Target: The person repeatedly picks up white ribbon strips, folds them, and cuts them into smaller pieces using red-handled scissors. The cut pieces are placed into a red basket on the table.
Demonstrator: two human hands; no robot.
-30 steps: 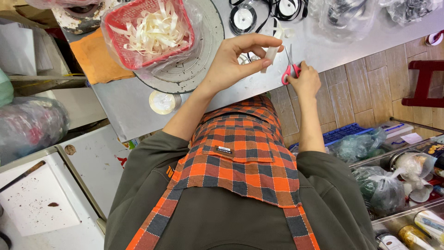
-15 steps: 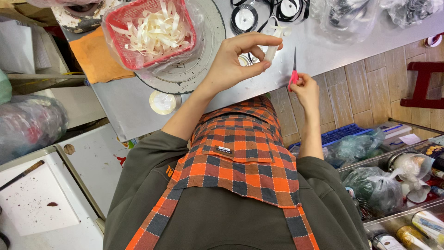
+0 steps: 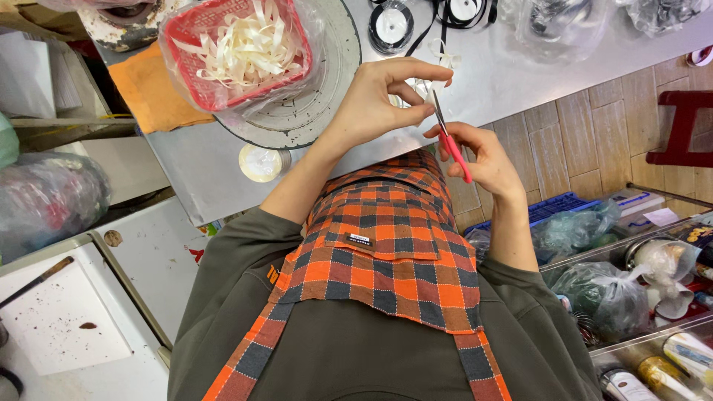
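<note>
L hand (image 3: 379, 104) pinching white ribbon piece (image 3: 438, 61) above grey desk (image 3: 505, 74); R hand (image 3: 479, 156) clenched on red-handled scissors (image 3: 449, 137), blades at ribbon.

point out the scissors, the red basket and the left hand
scissors (image 3: 454, 152), head view, on the pink handle
red basket (image 3: 178, 30), head view, on its left rim
left hand (image 3: 375, 104), head view, on the back of the hand

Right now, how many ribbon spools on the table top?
2 clearly: one black-ribbon spool above the left hand, another spool at the top edge, cut off. The clear bags nearby may hide more.
</note>
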